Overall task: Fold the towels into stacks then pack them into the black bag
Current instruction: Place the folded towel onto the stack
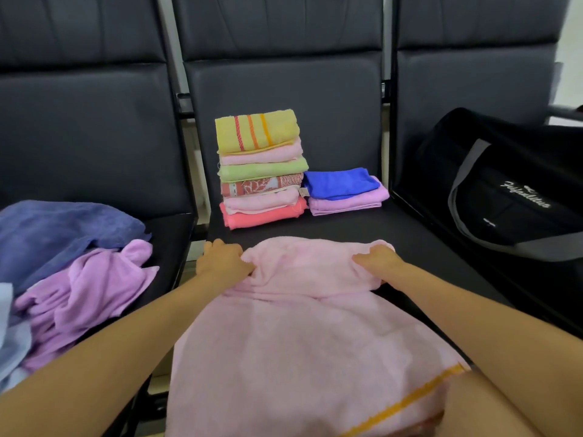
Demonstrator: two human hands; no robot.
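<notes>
Head view: left hand (222, 258) and right hand (377, 259) each grip a far corner of the pink towel (303, 326), fingers curled into the cloth, spread on the middle seat (347, 228). Tall folded stack (260, 168) and short stack (345, 190) behind it. Black bag (504, 184) on right seat. Unfolded towels (72, 260) on left seat.

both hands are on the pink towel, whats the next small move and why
Probably draw the gripped far edge back toward the body to finish the fold. The left hand and right hand each grip the pink towel, which lies mostly unfolded across the seat, unlike the folded stacks behind it.
</notes>
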